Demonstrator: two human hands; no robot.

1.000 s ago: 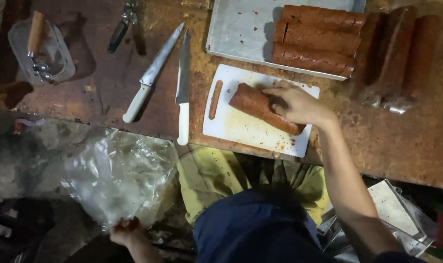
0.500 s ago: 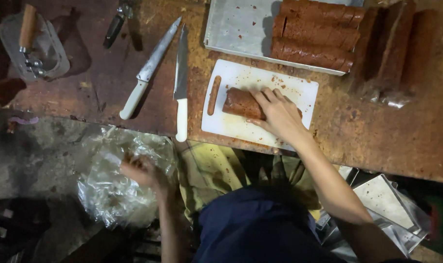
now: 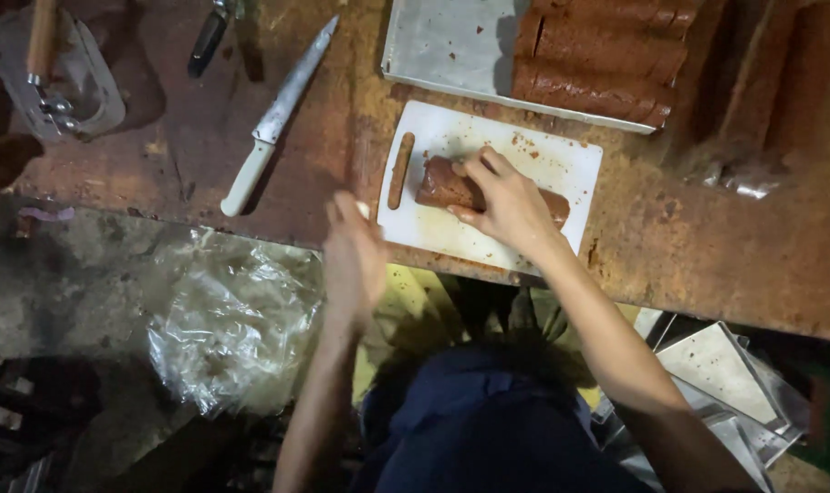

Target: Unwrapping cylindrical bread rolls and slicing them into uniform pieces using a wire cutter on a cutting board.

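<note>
The right hand (image 3: 504, 203) lies with fingers spread and gently curved over a brown log-shaped block (image 3: 451, 186) on the white cutting board (image 3: 561, 164), pressing it down rather than gripping it. The block's long axis runs left to right across the board, its right part hidden under the hand. The left hand (image 3: 354, 260) is motion-blurred at the board's left edge, so its grip cannot be made out.

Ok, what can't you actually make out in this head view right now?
- Left hand: motion-blurred; whether it grips the second knife is unclear, since the hand covers that spot.
- Brown log on the cutting board: its middle is hidden under the right hand.
- Tray and stacked logs: cut off by the top edge.
- Container, top left: contents too dim.
</note>
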